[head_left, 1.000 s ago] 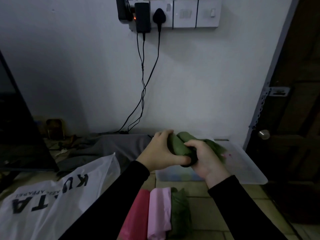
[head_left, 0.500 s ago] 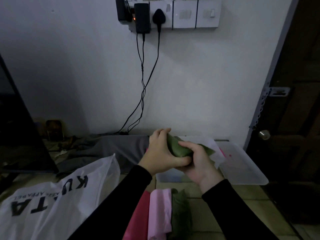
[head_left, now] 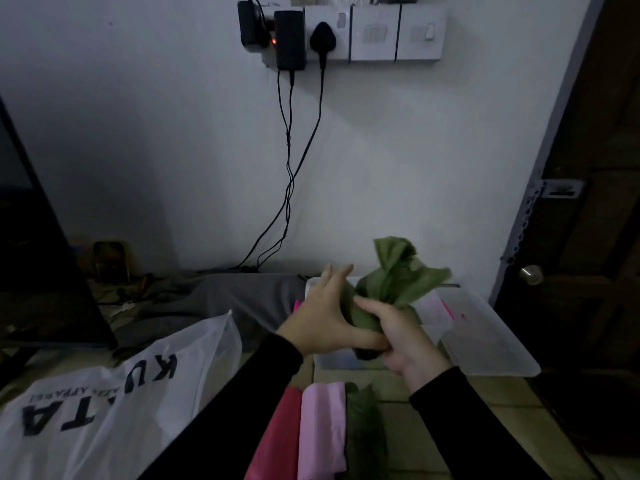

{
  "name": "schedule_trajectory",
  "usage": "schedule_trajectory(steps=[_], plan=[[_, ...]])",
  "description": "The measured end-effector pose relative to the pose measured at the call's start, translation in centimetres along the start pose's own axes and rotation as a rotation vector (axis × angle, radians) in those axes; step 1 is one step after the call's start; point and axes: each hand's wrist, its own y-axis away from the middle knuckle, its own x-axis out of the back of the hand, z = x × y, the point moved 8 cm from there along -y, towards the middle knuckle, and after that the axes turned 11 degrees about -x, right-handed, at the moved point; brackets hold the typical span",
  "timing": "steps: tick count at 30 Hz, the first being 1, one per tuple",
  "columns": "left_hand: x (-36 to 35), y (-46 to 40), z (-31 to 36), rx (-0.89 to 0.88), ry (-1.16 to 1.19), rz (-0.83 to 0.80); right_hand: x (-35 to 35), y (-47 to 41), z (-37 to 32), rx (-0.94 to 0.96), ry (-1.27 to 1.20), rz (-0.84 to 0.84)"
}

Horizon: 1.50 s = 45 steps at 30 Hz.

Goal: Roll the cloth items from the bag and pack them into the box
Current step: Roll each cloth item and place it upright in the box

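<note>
Far left: dark TV panel (head_left: 38, 258) leaning in, cluttered low stuff behind it by the wall. White plastic bag (head_left: 114, 403) w/ black lettering lies flat on the floor, front-left, its mouth edge toward centre. Grey cloth heap (head_left: 221, 292) runs along the wall base btwn bag and box. Above, wall sockets (head_left: 343, 36) w/ adapters; two black cables (head_left: 287, 168) hang down to the floor behind the heap.

Centre bottom: three folded cloths side by side, touching — red (head_left: 277, 438), pink (head_left: 322, 431), dark green (head_left: 363, 434) — long axes running away from the viewer.

Left hand (head_left: 322, 320) has fingers spread, thumb pressed on the lower end of the green cloth (head_left: 391, 282). Right hand (head_left: 401, 337) is clamped round that same lower end. Cloth is held above the near-left part of the clear plastic box (head_left: 491, 341); long axis tilts up and right, top end loose, fanned, blurred. White and pink items show inside the box, behind the hands.

Open tiled floor (head_left: 415, 410) btwn box and folded cloths. Right: dark wooden door (head_left: 595, 237) w/ knob (head_left: 531, 274), close to box's far edge.
</note>
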Motion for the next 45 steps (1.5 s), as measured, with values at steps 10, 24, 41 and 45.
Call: schedule_trajectory(steps=[10,24,41,45], plan=[[0.4,-0.8,-1.0,0.015,-0.019,-0.015,-0.2,-0.3,-0.8,0.06,-0.22,-0.053],[1.8,-0.8,-1.4,0.037,0.007,0.111,-0.5,-0.3,-1.5,0.008,-0.143,0.004],[0.6,-1.4,2.1,0.014,-0.485,-0.257,-0.4,0.8,-1.0,0.081,0.193,0.046],[0.5,-2.1,1.3,0.009,-0.412,-0.18,0.0,0.8,-0.8,0.053,0.153,0.021]])
